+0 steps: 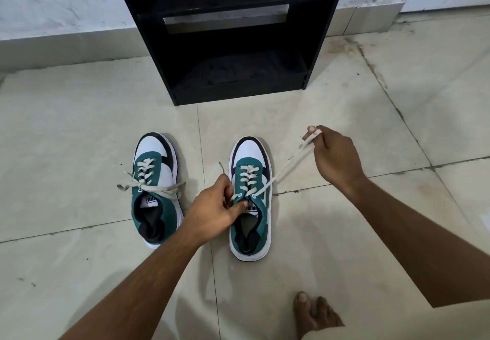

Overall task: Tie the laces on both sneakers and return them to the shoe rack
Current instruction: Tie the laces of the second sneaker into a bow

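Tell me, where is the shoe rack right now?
In the head view, the black shoe rack stands at the top centre against the wall, on the tiled floor just beyond the two sneakers.

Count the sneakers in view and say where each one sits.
2. The left sneaker sits on the floor, laces tied; the right sneaker stands beside it, between both hands. None shows on the rack.

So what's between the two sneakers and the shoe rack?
Bare tile floor in the head view; nothing lies between the left sneaker, the right sneaker and the black shoe rack.
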